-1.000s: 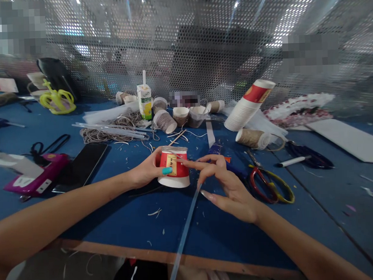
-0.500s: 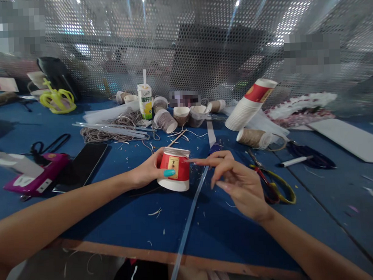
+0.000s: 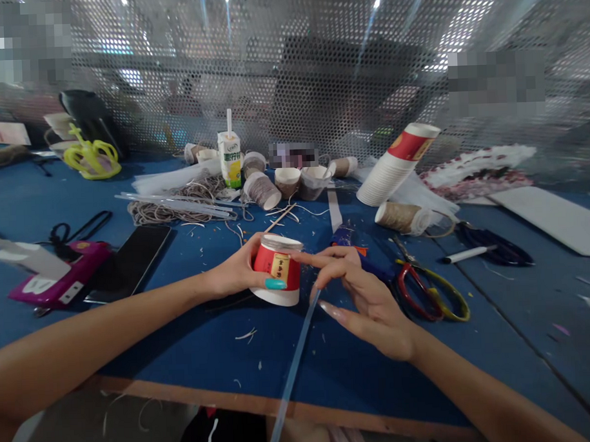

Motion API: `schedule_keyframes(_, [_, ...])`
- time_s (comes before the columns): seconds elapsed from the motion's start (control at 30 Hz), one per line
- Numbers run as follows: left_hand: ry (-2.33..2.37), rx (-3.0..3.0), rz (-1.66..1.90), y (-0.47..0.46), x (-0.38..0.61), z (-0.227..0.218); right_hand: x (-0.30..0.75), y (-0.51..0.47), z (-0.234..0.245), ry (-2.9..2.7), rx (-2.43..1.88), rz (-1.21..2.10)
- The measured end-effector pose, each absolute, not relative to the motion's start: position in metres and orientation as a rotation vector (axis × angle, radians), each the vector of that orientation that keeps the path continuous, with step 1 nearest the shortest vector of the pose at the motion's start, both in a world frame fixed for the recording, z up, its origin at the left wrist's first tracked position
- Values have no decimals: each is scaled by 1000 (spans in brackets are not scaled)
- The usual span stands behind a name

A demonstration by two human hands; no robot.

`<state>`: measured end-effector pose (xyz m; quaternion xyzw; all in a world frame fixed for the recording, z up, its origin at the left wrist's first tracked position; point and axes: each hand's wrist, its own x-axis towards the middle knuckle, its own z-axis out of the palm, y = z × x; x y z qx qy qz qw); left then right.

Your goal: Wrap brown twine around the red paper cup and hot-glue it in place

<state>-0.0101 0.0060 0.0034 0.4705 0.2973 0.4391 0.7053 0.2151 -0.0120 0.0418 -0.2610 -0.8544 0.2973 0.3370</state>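
Observation:
A red and white paper cup (image 3: 288, 279) with grey cord wound round its upper end stands slightly tilted above the blue table. My left hand (image 3: 238, 269) is wrapped round its left side, the thumb with a turquoise nail lying across the front. My right hand (image 3: 365, 296) has its index fingertip at the cup's right side near the cord, thumb and other fingers apart. A long translucent glue stick (image 3: 296, 363) runs from under the right fingers down over the table's front edge. Behind that hand lies a blue glue gun (image 3: 344, 237), partly hidden.
Red and yellow-handled scissors (image 3: 418, 287) lie right of my hand. Cord-wrapped cups (image 3: 262, 191), a drink carton (image 3: 230, 160), tangled cord (image 3: 173, 203) and a leaning cup stack (image 3: 397, 166) stand behind. A black phone (image 3: 132, 262) and purple box (image 3: 77, 274) lie left.
The cup has turned slightly in my left hand, its yellow label shifting right. My right hand has moved a little left and down, its thumb lower, with the index finger still at the cup.

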Motion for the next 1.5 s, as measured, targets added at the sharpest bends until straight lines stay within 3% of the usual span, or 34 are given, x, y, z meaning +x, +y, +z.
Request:
schedule_keyframes(0.2, [604,1044,978,7,-13,3,219,-10,46,-2192,-612,834])
schedule_keyframes(0.53, [396,940,918,7,-16,1,219,-10,41,-2352,-596,533])
schedule_keyframes(0.87, [297,944,870,9,-17,2,221,-6,40,-2317,-584,460])
schedule_keyframes(1.2, [304,944,852,7,-17,5,220,-4,42,-2021,-692,897])
schedule_keyframes(1.5, [300,899,801,8,-20,1,221,-1,38,-2056,-650,939])
